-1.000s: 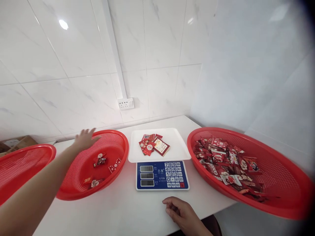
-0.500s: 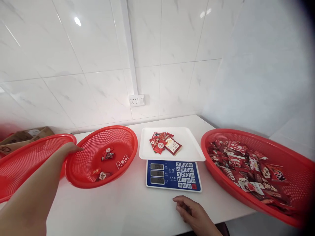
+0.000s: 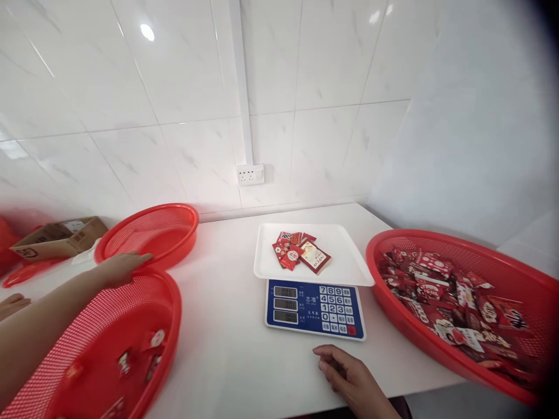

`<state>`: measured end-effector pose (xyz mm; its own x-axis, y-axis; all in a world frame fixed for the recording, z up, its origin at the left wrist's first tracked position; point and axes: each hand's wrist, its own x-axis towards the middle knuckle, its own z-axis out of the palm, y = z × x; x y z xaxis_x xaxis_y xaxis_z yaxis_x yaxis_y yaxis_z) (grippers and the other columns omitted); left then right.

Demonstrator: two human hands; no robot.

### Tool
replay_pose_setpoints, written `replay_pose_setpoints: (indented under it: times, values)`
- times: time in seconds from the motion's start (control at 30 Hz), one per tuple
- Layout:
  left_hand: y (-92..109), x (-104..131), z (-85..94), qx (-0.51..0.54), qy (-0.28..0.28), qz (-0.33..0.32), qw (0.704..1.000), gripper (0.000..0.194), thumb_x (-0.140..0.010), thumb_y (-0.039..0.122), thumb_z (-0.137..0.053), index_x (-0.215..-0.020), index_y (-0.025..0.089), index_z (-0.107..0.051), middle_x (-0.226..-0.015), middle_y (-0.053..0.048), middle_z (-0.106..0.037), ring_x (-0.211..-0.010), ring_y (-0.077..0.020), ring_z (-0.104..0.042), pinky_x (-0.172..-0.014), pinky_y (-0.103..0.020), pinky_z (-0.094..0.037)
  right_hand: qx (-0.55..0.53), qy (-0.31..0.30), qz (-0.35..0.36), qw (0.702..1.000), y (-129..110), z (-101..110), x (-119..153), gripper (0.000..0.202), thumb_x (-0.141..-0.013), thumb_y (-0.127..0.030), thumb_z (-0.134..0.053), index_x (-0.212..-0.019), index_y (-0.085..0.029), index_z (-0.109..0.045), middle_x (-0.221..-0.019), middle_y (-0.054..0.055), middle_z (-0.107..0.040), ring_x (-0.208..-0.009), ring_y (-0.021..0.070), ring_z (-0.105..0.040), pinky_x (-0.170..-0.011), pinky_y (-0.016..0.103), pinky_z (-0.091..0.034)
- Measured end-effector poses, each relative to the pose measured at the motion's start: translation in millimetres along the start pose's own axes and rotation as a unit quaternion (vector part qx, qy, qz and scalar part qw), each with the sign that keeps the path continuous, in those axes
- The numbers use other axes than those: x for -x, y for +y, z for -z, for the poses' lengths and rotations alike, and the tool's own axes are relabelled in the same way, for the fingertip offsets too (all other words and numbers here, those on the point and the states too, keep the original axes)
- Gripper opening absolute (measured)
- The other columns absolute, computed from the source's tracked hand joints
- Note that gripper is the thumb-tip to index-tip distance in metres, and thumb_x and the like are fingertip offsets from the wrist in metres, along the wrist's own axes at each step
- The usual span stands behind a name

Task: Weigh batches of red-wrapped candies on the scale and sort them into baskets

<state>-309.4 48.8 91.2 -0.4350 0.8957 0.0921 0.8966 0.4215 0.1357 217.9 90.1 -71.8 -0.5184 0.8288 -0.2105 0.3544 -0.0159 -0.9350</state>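
My left hand (image 3: 124, 270) is closed on the rim where two red plastic baskets meet; the near basket (image 3: 172, 308) holds a few small red snack packets, blurred by motion. The far basket (image 3: 190, 238) stands behind it, and no packets show in it. My right hand (image 3: 345, 372) rests on the table, fingers loosely curled and slightly apart, with nothing visible in it. It lies just in front of a blue and white digital scale (image 3: 305, 314). Several red and cream snack packets (image 3: 301, 251) lie on the scale's white tray (image 3: 345, 265).
A big red basket (image 3: 393, 326) full of red snack packets (image 3: 449, 297) stands at the right. On the left are an open cardboard box (image 3: 61, 238) and another person's hand (image 3: 15, 304). A tiled wall (image 3: 192, 151) with a socket (image 3: 251, 174) rises behind the white table (image 3: 218, 337).
The basket with few packets has slid left and toward me. The other basket now stands behind it. My left arm has shifted with them. My right hand keeps its pose; the view has turned slightly.
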Motion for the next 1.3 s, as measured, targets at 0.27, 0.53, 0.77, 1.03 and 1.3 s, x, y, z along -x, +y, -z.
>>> replay_pose_setpoints:
  times: [0.27, 0.53, 0.77, 1.03, 1.3]
  values:
    - [-31, 22, -0.7, -0.109, -0.075, -0.174, 0.976, 0.041, -0.078, 0.014, -0.037, -0.102, 0.03, -0.065, -0.123, 0.005, -0.06, -0.12, -0.0184, -0.045, -0.104, -0.037, -0.023, 0.0, 0.001, -0.014, 1.0, 5, -1, -1, 0.042, -0.077, -0.051, -0.048, -0.1, -0.019, -0.063, -0.077, 0.003, -0.058, -0.066, 0.0172, -0.052, -0.058, 0.026, -0.045]
    - [-16, 2, 3.7, -0.254, 0.011, -0.119, 0.96, 0.057, -0.079, -0.001, -0.023, -0.113, 0.025, -0.06, -0.143, -0.001, -0.037, -0.135, -0.0201, -0.023, -0.109, -0.042, -0.01, -0.011, 0.016, -0.014, 1.0, 5, -3, 0, 0.039, -0.078, -0.048, -0.048, -0.1, -0.019, -0.062, -0.08, 0.004, -0.059, -0.068, 0.0177, -0.053, -0.058, 0.027, -0.046]
    - [5, -25, 4.8, -0.256, -0.048, 0.022, 0.965, 0.036, -0.087, 0.009, -0.035, -0.116, 0.016, -0.055, -0.128, -0.011, -0.054, -0.116, -0.0251, -0.05, -0.098, -0.044, -0.033, -0.011, 0.02, -0.012, 1.0, 4, -3, 0, 0.039, -0.079, -0.046, -0.047, -0.101, -0.017, -0.06, -0.078, 0.004, -0.057, -0.065, 0.0168, -0.051, -0.059, 0.028, -0.046]
    - [42, -45, -3.1, -0.233, -0.128, 0.061, 0.962, 0.039, -0.086, 0.045, -0.047, -0.109, 0.015, -0.056, -0.107, -0.008, -0.062, -0.102, -0.0223, -0.057, -0.095, -0.049, -0.035, -0.016, 0.017, -0.015, 1.0, 0, -2, 0, 0.037, -0.078, -0.046, -0.048, -0.1, -0.019, -0.061, -0.079, 0.003, -0.057, -0.067, 0.0172, -0.053, -0.057, 0.027, -0.046]
    - [61, -52, -11.4, -0.246, -0.069, 0.098, 0.962, 0.049, -0.091, 0.043, -0.021, -0.123, 0.017, -0.047, -0.091, -0.007, -0.071, -0.092, -0.0246, -0.062, -0.1, -0.056, -0.014, -0.019, 0.024, -0.008, 1.0, -4, -2, 3, 0.035, -0.079, -0.042, -0.048, -0.101, -0.018, -0.061, -0.075, 0.002, -0.055, -0.064, 0.016, -0.052, -0.058, 0.026, -0.046]
